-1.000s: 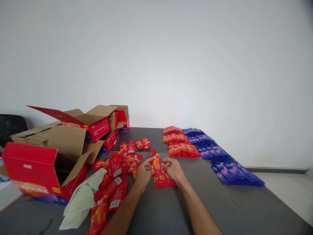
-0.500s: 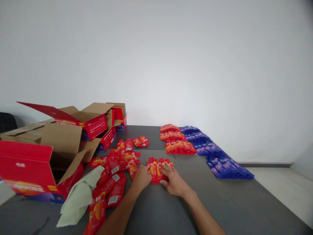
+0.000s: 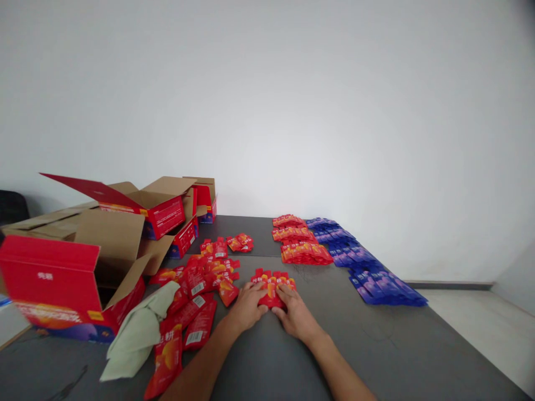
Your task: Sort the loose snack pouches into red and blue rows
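Several red pouches with orange prints [image 3: 272,287] lie side by side, overlapping, on the dark table in front of me. My left hand [image 3: 249,306] rests on their lower left part, fingers laid over the pouches. From the right, my right hand [image 3: 293,313] lies on the lower right part, its fingers also spread over them. The two thumbs are close together at the near edge. A loose heap of red pouches [image 3: 196,278] is just left of my left hand, some with barcodes up.
Open red cardboard boxes [image 3: 50,284] stand at the left, beside a pale green cloth [image 3: 140,334]. Rows of red pouches [image 3: 306,253] lie at the back right, next to rows of blue pouches [image 3: 387,287] along the right edge. A small red pile [image 3: 241,242] lies farther back.
My left hand has moved toward me and right, onto the lower part of the pouches. My right hand has shifted slightly nearer. The pouches sit closer together.
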A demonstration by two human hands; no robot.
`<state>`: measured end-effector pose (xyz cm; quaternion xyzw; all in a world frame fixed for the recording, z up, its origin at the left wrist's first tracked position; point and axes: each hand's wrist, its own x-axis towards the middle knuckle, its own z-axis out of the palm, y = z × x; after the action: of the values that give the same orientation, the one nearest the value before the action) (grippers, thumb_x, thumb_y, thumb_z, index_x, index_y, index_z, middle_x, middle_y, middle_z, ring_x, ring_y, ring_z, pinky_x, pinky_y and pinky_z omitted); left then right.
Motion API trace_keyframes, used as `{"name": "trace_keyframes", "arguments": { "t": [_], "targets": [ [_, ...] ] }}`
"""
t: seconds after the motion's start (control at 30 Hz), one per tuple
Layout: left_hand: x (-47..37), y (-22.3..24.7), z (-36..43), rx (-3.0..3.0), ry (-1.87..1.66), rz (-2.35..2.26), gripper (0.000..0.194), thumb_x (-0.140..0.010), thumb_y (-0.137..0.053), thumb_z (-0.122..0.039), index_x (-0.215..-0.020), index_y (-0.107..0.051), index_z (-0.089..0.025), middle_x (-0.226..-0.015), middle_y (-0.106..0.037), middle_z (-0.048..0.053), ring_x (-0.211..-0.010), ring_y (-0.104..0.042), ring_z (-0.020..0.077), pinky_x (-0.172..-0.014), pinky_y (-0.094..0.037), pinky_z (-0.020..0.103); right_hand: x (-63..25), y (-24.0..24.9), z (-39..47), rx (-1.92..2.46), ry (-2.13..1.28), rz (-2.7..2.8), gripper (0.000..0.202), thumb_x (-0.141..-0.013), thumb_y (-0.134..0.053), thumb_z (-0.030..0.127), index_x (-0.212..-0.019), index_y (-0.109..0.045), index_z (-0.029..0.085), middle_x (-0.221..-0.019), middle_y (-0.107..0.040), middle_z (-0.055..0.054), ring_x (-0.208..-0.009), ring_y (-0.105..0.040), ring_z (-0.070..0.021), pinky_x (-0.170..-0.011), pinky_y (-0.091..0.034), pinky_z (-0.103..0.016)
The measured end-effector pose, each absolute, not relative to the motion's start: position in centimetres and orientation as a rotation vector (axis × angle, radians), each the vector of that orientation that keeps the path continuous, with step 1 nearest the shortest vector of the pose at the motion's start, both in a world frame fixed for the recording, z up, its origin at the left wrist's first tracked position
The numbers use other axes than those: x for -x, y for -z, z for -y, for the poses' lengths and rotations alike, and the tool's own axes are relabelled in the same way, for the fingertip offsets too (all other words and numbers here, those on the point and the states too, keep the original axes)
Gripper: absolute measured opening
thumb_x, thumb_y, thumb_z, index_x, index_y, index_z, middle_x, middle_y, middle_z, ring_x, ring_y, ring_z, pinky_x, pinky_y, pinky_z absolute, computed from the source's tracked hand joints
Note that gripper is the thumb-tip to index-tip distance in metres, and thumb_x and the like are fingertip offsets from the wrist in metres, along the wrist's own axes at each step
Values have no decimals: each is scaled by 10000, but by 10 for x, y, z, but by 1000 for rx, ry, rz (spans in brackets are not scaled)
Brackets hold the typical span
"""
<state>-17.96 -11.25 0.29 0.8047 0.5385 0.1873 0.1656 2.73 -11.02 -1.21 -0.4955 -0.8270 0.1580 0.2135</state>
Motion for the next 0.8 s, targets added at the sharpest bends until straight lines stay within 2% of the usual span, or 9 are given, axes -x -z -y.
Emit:
{"name": "trace_keyframes", "arguments": {
  "t": [0.1, 0.2, 0.5, 0.67, 0.8],
  "targets": [
    [177, -4, 114, -2305, -513, -1540, 526, -814, -529, -331, -1335, -562, -265, -1468, -461, 60, -1332, -354, 305, -1073, -324, 491, -39, 18, 109, 1319, -431, 2275, 562, -882, -534, 306, -1406, -475, 113, -1504, -379, -142, -1423, -289, -258, -1177, -249, -418],
    [173, -4, 116, -2331, -516, -1531, 515, -835, -502, -298, -1349, -540, -284, -1474, -452, 51, -1336, -349, 292, -1060, -342, 485, -46, 20, 109, 1293, -431, 2286, 529, -896, -499, 282, -1395, -489, 108, -1486, -406, -141, -1422, -293, -261, -1175, -262, -433],
    [158, 3, 121, -2403, -543, -1563, 471, -879, -461, -290, -1346, -519, -272, -1461, -458, 68, -1308, -371, 286, -1046, -358, 481, -57, 14, 102, 1228, -491, 2267, 469, -878, -556, 303, -1310, -586, 121, -1411, -503, -140, -1363, -404, -254, -1161, -294, -403],
    [147, 8, 124, -2413, -554, -1633, 471, -880, -451, -292, -1347, -504, -261, -1482, -422, 72, -1319, -348, 299, -1047, -346, 507, -65, 13, 99, 1252, -522, 2242, 487, -839, -589, 269, -1309, -588, 143, -1403, -518, -126, -1327, -455, -240, -1142, -321, -385],
    [144, 6, 127, -2422, -574, -1656, 472, -883, -440, -301, -1348, -502, -240, -1489, -408, 81, -1319, -353, 298, -1049, -342, 492, -64, 9, 102, 1272, -503, 2232, 535, -810, -631, 305, -1314, -583, 134, -1406, -513, -139, -1334, -442, -252, -1148, -307, -388]
  ]
}}
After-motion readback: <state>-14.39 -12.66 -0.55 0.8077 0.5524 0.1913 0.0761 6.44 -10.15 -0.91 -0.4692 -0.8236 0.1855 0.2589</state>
